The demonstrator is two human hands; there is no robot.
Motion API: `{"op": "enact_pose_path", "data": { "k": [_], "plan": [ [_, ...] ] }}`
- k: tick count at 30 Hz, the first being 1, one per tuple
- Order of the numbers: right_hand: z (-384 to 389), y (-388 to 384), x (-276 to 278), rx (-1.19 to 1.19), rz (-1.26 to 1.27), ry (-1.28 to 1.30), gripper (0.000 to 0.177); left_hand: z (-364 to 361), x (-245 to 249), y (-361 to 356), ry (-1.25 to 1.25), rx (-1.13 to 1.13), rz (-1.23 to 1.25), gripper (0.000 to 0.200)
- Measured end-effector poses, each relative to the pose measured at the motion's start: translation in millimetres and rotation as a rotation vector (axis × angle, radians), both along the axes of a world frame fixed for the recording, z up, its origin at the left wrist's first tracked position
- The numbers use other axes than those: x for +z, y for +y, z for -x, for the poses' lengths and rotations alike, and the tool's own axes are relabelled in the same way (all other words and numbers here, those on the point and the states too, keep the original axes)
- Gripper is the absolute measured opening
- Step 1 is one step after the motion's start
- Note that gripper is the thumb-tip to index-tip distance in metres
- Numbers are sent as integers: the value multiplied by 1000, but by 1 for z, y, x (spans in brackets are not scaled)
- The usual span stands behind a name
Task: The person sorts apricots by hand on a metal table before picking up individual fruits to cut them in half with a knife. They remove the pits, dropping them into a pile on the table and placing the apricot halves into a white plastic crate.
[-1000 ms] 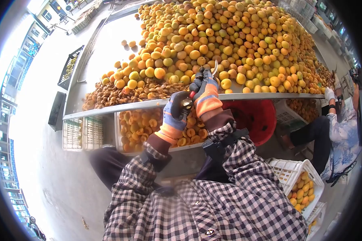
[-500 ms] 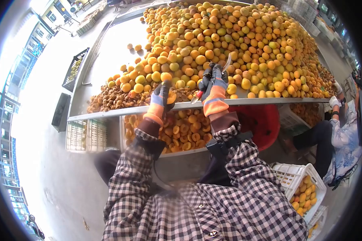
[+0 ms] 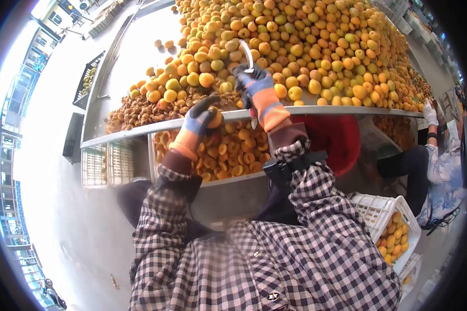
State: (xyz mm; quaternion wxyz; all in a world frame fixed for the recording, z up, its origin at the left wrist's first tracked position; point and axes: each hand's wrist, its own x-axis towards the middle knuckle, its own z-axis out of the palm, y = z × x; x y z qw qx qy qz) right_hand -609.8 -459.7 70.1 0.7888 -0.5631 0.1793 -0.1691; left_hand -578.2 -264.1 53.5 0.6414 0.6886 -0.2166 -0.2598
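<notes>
Table [image 3: 316,110], shirt emblem [image 3: 273,297], hands [image 3: 198,118] holding fruit [image 3: 216,119], tool [image 3: 248,56]

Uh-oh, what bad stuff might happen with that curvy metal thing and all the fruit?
The curved metal tool sticks out from the right hand, so it might nick nearby fruit in the pile, or a glove if the hands meet.

The orange fruit in the left hand could slip and drop among the fruit halves below.
</notes>
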Motion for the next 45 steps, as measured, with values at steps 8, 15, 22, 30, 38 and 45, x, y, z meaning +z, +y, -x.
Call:
{"op": "enact_pose_path", "data": {
  "k": [8, 15, 22, 30, 38, 45],
  "plan": [
    [7, -7, 9, -58, -75, -29, 5, 42, -58, 18, -218, -133, -197, 34],
    [6, -15, 8, -78, -90, -112, 4, -4, -10, -1, -744, 174, -253, 25],
    [9, -18, 13, -96, -83, -114, 4, -85, 6, -44, -978, 219, -913, 50],
    [18, -18, 16, -12, 53, -42, 6, -112, -3, -39, -1101, 119, -832, 53],
    [25, 16, -1, 236, 826, -228, 16, -59, 30, 2, -86, 33, 233, 49],
    [32, 28, -1, 362, 743, -209, 26, -37, 41, 13, -138, -31, 259, 52]
  ]
}}
